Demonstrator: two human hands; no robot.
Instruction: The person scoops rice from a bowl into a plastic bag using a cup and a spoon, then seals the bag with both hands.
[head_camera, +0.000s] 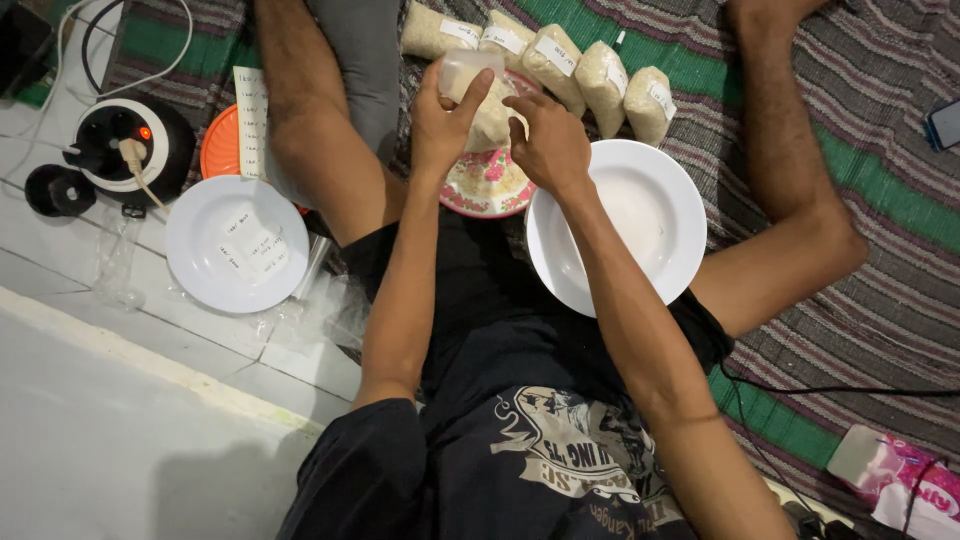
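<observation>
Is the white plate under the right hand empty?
Yes, the white plate beside the right hand shows only a bare white surface, with nothing lying in it.

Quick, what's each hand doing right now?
Left hand: closed on a clear cup.
Right hand: closed on the bag of grains.

A striped green-and-grey woven mat (880, 300) covers the floor, carrying a row of filled clear plastic bags (560, 55), a floral pink plate (480, 185) and an empty white round plate (650, 215); another white plate (200, 250) lies on pale floor tiles (290, 360).
</observation>
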